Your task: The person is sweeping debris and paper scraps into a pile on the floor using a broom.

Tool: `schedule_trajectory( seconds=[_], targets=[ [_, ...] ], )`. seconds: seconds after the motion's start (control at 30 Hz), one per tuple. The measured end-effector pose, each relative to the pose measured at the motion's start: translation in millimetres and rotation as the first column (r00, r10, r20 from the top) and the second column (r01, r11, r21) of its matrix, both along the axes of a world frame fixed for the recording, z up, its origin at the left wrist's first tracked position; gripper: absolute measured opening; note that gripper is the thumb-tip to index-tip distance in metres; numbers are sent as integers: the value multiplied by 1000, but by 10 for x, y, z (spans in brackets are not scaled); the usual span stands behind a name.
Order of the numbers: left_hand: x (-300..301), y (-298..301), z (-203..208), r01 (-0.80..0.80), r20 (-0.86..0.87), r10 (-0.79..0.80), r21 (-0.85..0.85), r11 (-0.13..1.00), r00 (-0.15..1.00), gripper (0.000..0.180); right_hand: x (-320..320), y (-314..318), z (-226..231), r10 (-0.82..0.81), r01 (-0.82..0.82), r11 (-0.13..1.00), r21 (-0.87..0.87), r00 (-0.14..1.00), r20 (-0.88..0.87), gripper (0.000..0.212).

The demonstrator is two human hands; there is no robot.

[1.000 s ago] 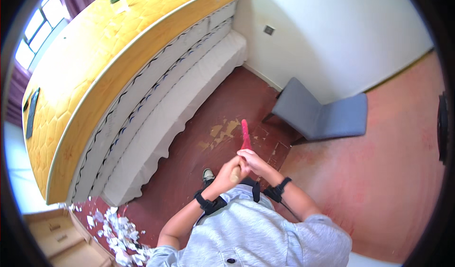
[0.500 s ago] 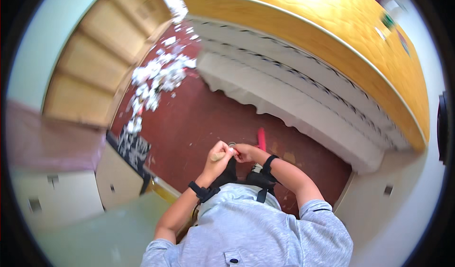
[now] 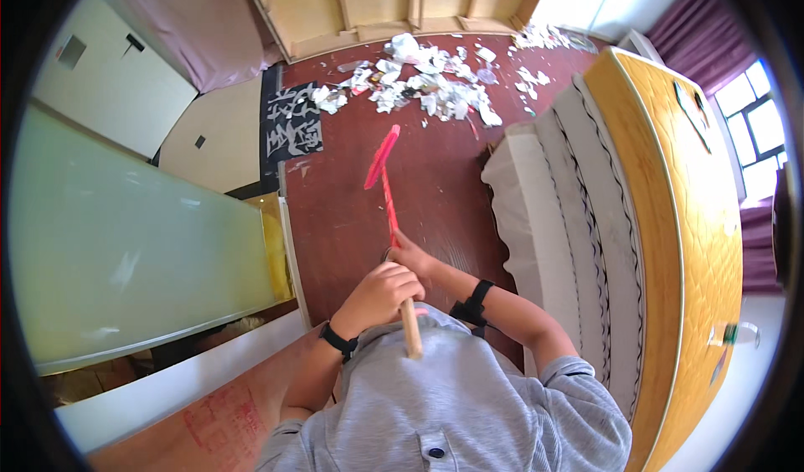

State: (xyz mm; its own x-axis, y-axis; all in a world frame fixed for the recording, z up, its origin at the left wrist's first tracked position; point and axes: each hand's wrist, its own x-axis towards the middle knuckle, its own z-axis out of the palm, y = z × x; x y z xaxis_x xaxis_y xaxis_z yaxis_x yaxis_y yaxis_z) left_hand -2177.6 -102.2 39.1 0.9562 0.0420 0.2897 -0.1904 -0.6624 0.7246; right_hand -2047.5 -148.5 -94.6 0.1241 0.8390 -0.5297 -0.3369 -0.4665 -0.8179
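Both my hands grip a broom (image 3: 388, 197) with a pinkish-red head, a red-covered shaft and a bare wooden end. Its head reaches out ahead of me over the dark red floor, short of the scattered paper scraps (image 3: 444, 82). My left hand (image 3: 383, 294) is wrapped round the handle close to my body, the pale wooden end sticking out below it toward my shirt. Just beyond, my right hand (image 3: 410, 254) closes on the red part of the shaft. Black bands sit on both wrists.
A tall mattress (image 3: 703, 246) with yellow edging stands along the right. A glass-topped table (image 3: 151, 237) fills the left. A wooden frame (image 3: 377, 3) leans behind the scraps, beside a dark sheet (image 3: 293, 128) with white lettering. Purple curtains (image 3: 695, 28) hang by the window.
My view has turned left, bringing the scraps straight ahead. The broom's head now points forward, away from me, and its wooden end shows below my left hand.
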Motion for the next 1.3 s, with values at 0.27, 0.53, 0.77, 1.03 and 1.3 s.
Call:
schedule_trajectory(
  seconds=[0.27,0.53,0.77,1.03,1.3],
  targets=[
    [-173,733,-245,-394,-27,395,38,918,918,15,0,1015,463,494,-586,778,-225,793,-358,34],
    [411,978,-974,-717,-174,722,-407,566,669,15,477,1365,-322,689,-726,503,469,664,290,13],
    [1051,885,-797,-746,-305,685,-357,562,662,12,971,976,-1431,663,-666,740,96,697,-272,19],
    [2452,1059,-831,-816,-357,742,-362,450,567,15,2085,2004,-1126,848,-963,239,-125,144,510,29],
    [4108,1549,-584,-695,-195,686,-400,597,701,17,4007,2493,-807,576,-596,780,-194,560,596,27]
  ],
)
